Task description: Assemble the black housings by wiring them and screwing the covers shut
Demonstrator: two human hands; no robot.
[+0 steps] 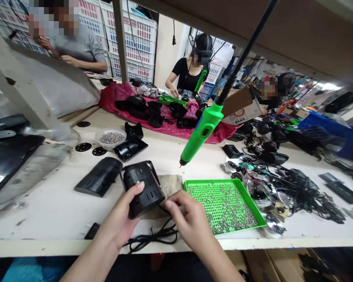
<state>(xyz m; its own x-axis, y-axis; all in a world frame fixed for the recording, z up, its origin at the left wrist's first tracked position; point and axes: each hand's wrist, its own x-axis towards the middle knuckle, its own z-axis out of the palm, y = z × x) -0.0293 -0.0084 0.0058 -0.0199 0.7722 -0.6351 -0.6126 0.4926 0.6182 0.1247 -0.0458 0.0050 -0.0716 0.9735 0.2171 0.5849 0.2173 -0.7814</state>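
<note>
Head view: the left hand [125, 213], in the lower middle of the frame, is wrapped around a black housing [148, 186], its thumb lying across the upper face. The right hand [191, 215] is just to the right, fingers curled and thumb drawn close to them, with the fingertips at the housing's lower right corner; whether they pinch anything there I cannot tell. The housing is tilted, held above the table [59, 203], and a black cable [153, 238] lies looped below it near the table's front edge. A separate black shell [100, 176] rests just left of the housing. Right of centre, a green tray [253, 202] holds scattered small metal screws, and above its left end a green electric screwdriver [201, 131] hangs at a slant, tip down. A white bowl [106, 147] of small metal pieces stands left of centre, near the black shell.
</note>
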